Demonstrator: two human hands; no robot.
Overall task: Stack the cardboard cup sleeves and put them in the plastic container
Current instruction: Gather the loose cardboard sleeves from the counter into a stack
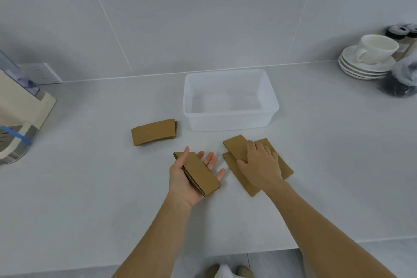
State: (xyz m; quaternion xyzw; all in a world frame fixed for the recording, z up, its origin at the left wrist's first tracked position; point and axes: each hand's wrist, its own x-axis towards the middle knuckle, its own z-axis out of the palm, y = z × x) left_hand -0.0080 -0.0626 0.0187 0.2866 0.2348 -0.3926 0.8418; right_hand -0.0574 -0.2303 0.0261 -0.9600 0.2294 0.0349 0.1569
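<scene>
A small stack of brown cardboard cup sleeves [199, 172] lies across the palm of my left hand [187, 181], thumb along its left edge, fingers spread beneath. My right hand [261, 165] rests palm down on a loose pile of overlapping sleeves [237, 145] on the counter, fingers curled at the top sleeve. Another sleeve stack [154, 132] lies alone to the left. The clear plastic container [230, 119] stands behind them, with nothing inside.
A cream appliance [20, 119] with a clear tank stands at the far left by a wall socket [42, 73]. Stacked white saucers with a cup [370, 58] and dark jars [400, 83] sit at the far right. The counter's front edge runs near my feet.
</scene>
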